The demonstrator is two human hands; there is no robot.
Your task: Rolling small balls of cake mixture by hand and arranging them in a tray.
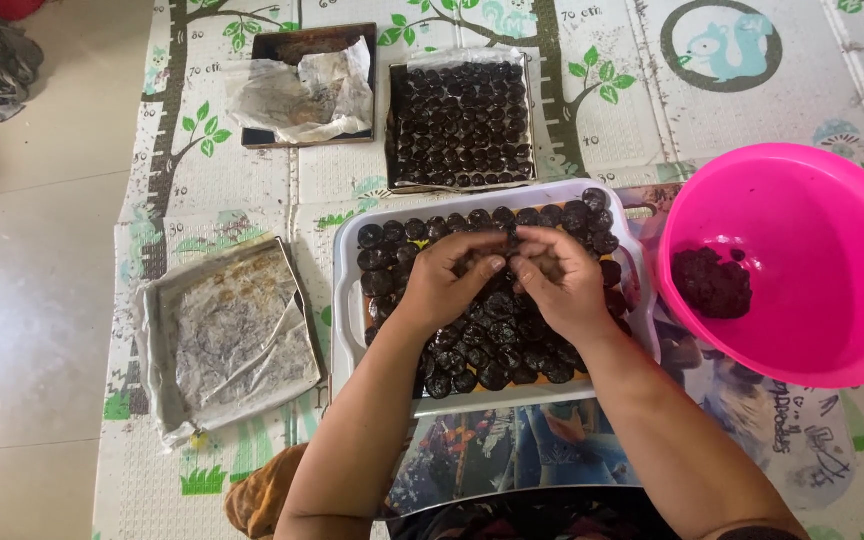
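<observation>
No packages, labels, signs or screens show here.

Pink plastic bowl [802, 230] at right, a lump of dark paste [712, 283] inside near its left wall. Far tray [460, 122] packed with rows of dark round pieces, lined with paper. Just left of it, a dark tray [304, 45] holding crumpled stained paper [302, 95]. Near left, a metal tray [157, 345] lined with flat, stained paper. All sit on a foam play mat [602, 80] printed with trees and a squirrel, laid over a pale tiled floor [32, 300]. Brown cloth [257, 495] at bottom edge.
</observation>
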